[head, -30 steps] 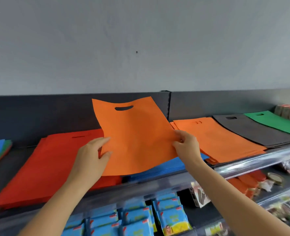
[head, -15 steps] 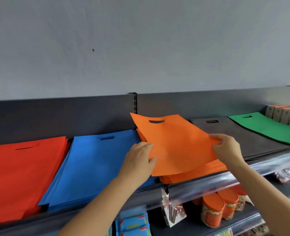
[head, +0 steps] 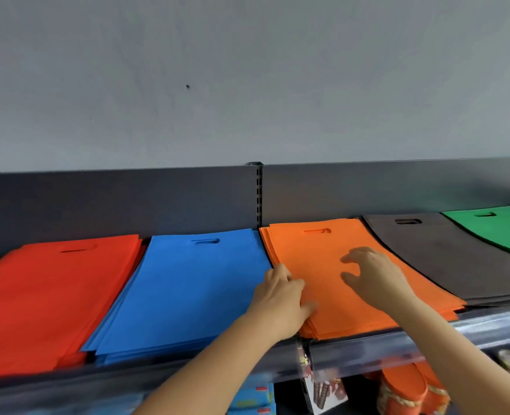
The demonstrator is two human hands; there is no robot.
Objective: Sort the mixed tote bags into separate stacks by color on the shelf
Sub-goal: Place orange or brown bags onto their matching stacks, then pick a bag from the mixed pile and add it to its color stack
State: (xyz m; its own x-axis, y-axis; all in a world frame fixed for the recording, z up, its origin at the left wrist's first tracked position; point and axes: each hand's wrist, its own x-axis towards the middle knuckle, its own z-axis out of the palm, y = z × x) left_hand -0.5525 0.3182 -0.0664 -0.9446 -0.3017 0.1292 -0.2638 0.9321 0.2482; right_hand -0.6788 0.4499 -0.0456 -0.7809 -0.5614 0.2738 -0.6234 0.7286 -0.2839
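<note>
**Desk:** What does the frame show?

**Photographer:** Two bare hands at the orange stack (head: 316, 259) of tote bags on a dark shop shelf (head: 487, 327). The left hand (head: 280, 298) lies on that stack's left edge, fingers together and fairly straight against the top bag. Its fingertips are blurred. The right hand (head: 373, 274) is over the stack's middle, fingers apart and loosely bent, gripping nothing. Whether it touches the fabric cannot be told.

**Desk:** And the other colours?

**Photographer:** The blue stack (head: 188, 289) lies just left of the orange stack. The red stack (head: 47, 295) is farther left, its near corner cut off by the frame. The grey stack (head: 442, 259) sits just right of the orange stack, and which of the two overlaps the other is unclear. Beyond it, the green stack (head: 493, 229) lies over the grey bags' far side and is clipped by the right border.

**Desk:** Anything hidden?

**Photographer:** The right forearm (head: 445, 333) covers the orange stack's near right corner. The left forearm (head: 218, 354) crosses the shelf front just left of it. Below the orange stack, on a lower level, orange-wrapped packs (head: 403, 387) and blue packets (head: 253, 393) show only in part, too blurred to read.
</note>
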